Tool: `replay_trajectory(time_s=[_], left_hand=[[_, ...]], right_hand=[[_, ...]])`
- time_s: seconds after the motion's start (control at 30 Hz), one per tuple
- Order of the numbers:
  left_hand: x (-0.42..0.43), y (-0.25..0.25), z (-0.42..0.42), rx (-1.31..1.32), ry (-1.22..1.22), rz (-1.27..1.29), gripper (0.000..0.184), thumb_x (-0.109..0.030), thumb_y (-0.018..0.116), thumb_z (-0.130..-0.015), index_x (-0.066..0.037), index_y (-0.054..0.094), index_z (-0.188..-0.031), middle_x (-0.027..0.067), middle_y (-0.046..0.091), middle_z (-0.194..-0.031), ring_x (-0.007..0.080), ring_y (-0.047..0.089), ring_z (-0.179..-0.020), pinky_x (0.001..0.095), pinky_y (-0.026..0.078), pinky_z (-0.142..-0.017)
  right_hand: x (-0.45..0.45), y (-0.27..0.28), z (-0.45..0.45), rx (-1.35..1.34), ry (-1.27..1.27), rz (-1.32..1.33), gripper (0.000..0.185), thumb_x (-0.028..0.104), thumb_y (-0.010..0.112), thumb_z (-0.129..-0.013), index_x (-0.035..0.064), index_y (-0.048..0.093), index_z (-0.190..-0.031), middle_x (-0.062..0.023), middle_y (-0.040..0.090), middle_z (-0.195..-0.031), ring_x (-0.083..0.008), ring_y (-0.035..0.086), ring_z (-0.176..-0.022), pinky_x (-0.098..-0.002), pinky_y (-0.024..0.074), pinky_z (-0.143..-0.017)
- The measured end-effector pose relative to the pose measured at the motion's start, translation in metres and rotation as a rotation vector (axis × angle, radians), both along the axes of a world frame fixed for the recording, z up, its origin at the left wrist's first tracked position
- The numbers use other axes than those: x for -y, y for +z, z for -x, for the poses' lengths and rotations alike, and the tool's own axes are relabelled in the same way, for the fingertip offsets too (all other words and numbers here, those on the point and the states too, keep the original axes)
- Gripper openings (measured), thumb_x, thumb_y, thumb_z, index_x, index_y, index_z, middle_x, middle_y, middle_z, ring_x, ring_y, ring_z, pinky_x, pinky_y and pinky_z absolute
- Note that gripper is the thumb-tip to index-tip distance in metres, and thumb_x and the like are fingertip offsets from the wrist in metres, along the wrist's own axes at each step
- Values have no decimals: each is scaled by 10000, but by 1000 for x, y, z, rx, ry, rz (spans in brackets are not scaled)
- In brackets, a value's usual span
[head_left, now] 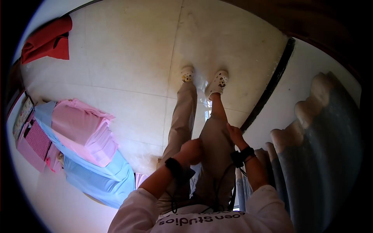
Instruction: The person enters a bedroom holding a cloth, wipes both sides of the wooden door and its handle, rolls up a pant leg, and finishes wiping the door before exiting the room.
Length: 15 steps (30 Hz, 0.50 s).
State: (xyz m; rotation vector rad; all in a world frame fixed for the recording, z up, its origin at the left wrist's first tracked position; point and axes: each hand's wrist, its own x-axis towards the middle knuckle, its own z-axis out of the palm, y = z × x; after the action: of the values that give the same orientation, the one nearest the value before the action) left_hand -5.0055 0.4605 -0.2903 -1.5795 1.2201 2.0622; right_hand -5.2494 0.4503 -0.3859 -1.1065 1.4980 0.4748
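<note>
My left hand (pixel 192 151) is closed in a fist at the inner side of my right knee, against the beige trousers (pixel 215 141). On the outer side of the same knee, my right hand (pixel 234 134) is closed on the trouser fabric. That trouser leg sits raised, with the shin and ankle bare above a white clog (pixel 217 83) with charms. The left trouser leg reaches down to the other white clog (pixel 187 74). Black bands circle both wrists, and dark cords hang near the waist.
Pale floor tiles (pixel 128 58) lie ahead. At left are pink cloth (pixel 79 124) and a light blue cloth (pixel 105 180), with a red cloth (pixel 50 40) farther off. A grey curtain (pixel 314 155) hangs at right, beside a wall with a dark skirting strip (pixel 270 83).
</note>
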Motion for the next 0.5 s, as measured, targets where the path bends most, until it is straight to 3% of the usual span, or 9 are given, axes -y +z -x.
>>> replay_trajectory(time_s=[0.13, 0.2, 0.23, 0.33, 0.43, 0.47, 0.5], left_hand=[[-1, -29, 12, 86, -48, -120, 254, -110, 416, -722, -31, 487, -952, 175, 550, -886, 289, 559, -808, 377, 453, -691], [-11, -40, 27, 402, 6, 311, 265, -159, 416, -735, -94, 448, -990, 178, 571, -778, 325, 565, -735, 420, 440, -651], [-12, -47, 30, 394, 1, 308, 265, -159, 416, -735, -94, 448, -990, 178, 571, -778, 325, 565, -735, 420, 440, -651], [15, -65, 33, 96, -110, 44, 471, -116, 394, -748, -147, 302, -1209, 171, 577, -760, 332, 565, -719, 414, 436, -617], [12, -77, 47, 8, -269, 46, 529, -113, 394, -744, -135, 238, -1249, 170, 576, -788, 303, 571, -733, 385, 433, -651], [9, -80, 51, -3, -267, 42, 529, -113, 394, -744, -135, 238, -1249, 170, 576, -788, 303, 571, -733, 385, 433, -651], [5, -82, 54, -20, -233, -11, 544, -111, 397, -737, -112, 225, -1253, 197, 533, -900, 305, 540, -824, 395, 423, -673]], right_hand=[[15, 28, -8, -30, -66, -43, 504, 434, 348, -830, -20, 532, -712, -235, 528, -691, -392, 503, -729, -395, 387, -601], [19, 35, -13, -44, -98, -46, 505, 431, 347, -831, -23, 529, -705, -239, 525, -696, -395, 500, -743, -396, 385, -600], [23, 39, -19, -19, -120, -6, 501, 427, 346, -832, -22, 523, -696, -240, 523, -694, -394, 501, -745, -401, 383, -585], [34, 53, -29, -12, -96, 25, 485, 417, 348, -834, -17, 516, -698, -236, 519, -670, -393, 506, -726, -416, 378, -551], [44, 86, -44, 24, -61, 99, 447, 389, 368, -830, 1, 531, -681, -223, 513, -598, -383, 517, -632, -438, 384, -510], [41, 98, -46, 95, 63, 137, 428, 378, 383, -825, 14, 542, -664, -213, 512, -579, -374, 518, -602, -438, 392, -510], [36, 112, -44, 165, 188, 172, 410, 366, 398, -819, 28, 554, -646, -203, 512, -560, -365, 518, -572, -438, 401, -511]])
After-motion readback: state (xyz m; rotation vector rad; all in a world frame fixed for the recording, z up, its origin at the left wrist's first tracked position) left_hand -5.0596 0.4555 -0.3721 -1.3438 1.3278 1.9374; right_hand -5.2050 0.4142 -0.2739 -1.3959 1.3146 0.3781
